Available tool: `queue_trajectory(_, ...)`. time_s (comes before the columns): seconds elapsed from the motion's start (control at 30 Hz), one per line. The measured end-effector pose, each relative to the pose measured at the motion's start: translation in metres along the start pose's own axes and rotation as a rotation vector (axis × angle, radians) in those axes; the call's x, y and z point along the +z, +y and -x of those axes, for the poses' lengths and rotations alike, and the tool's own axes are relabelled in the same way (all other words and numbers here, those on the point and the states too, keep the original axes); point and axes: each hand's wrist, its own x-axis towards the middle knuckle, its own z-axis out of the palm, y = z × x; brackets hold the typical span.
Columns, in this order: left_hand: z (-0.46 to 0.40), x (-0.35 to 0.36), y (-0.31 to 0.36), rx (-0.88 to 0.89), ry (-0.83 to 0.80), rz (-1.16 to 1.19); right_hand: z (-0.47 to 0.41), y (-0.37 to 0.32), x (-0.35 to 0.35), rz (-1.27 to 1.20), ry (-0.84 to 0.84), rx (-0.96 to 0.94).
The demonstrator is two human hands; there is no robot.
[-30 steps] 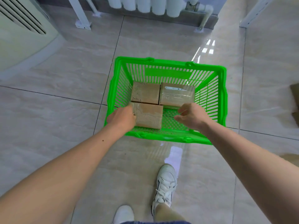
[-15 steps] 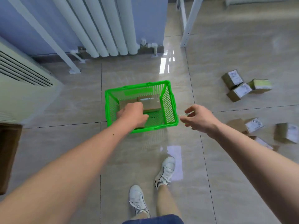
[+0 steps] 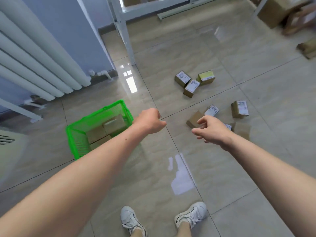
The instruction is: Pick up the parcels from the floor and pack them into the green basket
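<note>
The green basket [image 3: 75, 134] stands on the tiled floor at left, holding three brown parcels [image 3: 113, 124]. My left hand [image 3: 149, 120] hangs just right of the basket, fingers curled and empty. My right hand [image 3: 211, 130] is held out with fingers apart, empty, above a plain brown parcel [image 3: 194, 119] on the floor. Around it lie a labelled parcel [image 3: 212, 110], another labelled one [image 3: 239, 109] and a plain one [image 3: 242, 130]. Farther off sit three more: a labelled pair [image 3: 182, 78] [image 3: 191, 88] and a yellow-topped box [image 3: 206, 77].
A white radiator [image 3: 39, 65] lines the blue wall at left. A white shelf leg [image 3: 126, 35] stands behind the basket. Large cartons [image 3: 277, 11] and another box [image 3: 307, 47] sit at the far right. My two white shoes [image 3: 131, 219] are at the bottom.
My left hand has come out of the basket, leaving the parcel inside. Both hands have swung right toward the parcels on the floor, and my view has turned the same way.
</note>
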Motion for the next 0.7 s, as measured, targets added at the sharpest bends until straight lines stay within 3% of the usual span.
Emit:
queue_trajectory(0.3,-0.028,0.077,0.187,0.041,-0.068,0.067,-0.019,0.139,-0.162,-0.162,0.062,0.154)
queue_trajectory(0.7,-0.13,0.152,0.345,0.119,-0.167,0.051,-0.093,0.265,-0.28,-0.282,0.184,0.358)
